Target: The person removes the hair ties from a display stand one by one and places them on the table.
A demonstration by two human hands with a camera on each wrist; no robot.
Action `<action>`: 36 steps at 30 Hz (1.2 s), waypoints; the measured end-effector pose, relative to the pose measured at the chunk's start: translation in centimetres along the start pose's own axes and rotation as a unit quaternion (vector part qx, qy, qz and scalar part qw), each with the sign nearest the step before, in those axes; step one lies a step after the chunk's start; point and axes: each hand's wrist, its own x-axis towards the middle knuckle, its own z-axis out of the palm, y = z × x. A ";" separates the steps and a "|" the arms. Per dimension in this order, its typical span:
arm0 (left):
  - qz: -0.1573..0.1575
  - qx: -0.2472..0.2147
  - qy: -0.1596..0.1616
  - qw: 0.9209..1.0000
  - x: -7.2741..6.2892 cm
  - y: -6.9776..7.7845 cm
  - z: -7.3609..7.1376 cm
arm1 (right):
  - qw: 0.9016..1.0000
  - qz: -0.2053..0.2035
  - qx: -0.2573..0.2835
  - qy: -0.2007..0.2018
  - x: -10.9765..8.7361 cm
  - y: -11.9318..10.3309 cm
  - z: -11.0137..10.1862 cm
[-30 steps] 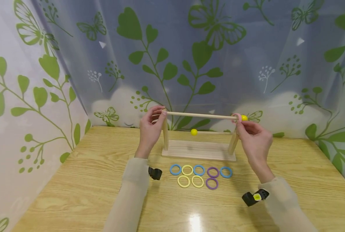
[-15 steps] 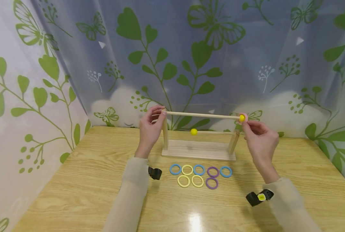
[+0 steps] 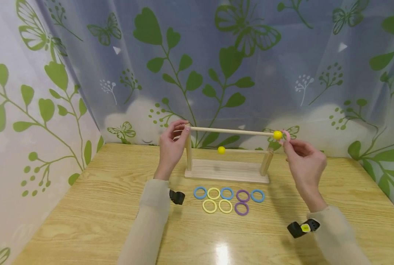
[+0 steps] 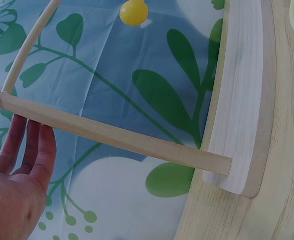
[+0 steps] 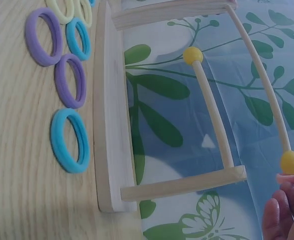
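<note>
A wooden rack (image 3: 226, 172) has two posts, each bearing a rod. My left hand (image 3: 172, 145) grips the top of its taller left post (image 4: 111, 131), where the upper rod (image 3: 230, 131) begins. That rod ends at the right in a yellow ball (image 3: 277, 135). Just beyond this ball, my right hand (image 3: 306, 162) pinches a pink ring (image 3: 287, 136) between thumb and fingers. The ring is partly hidden by the fingers in the right wrist view. From the shorter right post (image 5: 187, 184) a lower rod (image 3: 244, 151) points left, tipped with another yellow ball (image 3: 221, 150).
In front of the rack, two rows of rings lie on the wooden table (image 3: 94, 206): several blue (image 3: 258, 195) and yellow ones (image 3: 225, 206), plus two purple ones (image 3: 241, 208). A leaf-patterned curtain (image 3: 197, 73) hangs close behind the rack.
My right hand has moved right, drawing the pink ring from the upper rod over the yellow ball and past its end. My left hand has stayed on the post.
</note>
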 end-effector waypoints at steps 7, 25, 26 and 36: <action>0.002 0.005 0.000 1.000 0.2 -0.5 -0.1 | 1.000 0.019 -0.008 -0.003 -0.2 0.4 -0.6; 0.033 -0.004 -0.008 0.999 0.2 -0.6 -0.3 | 0.999 0.036 -0.021 -0.025 -0.9 0.7 -1.4; 0.033 -0.004 -0.008 0.999 0.2 -0.6 -0.3 | 0.999 0.038 -0.025 -0.029 -1.0 0.8 -1.4; 0.028 -0.006 -0.009 1.000 0.1 -0.8 -0.3 | 0.995 0.032 -0.068 -0.066 -2.1 0.8 -2.3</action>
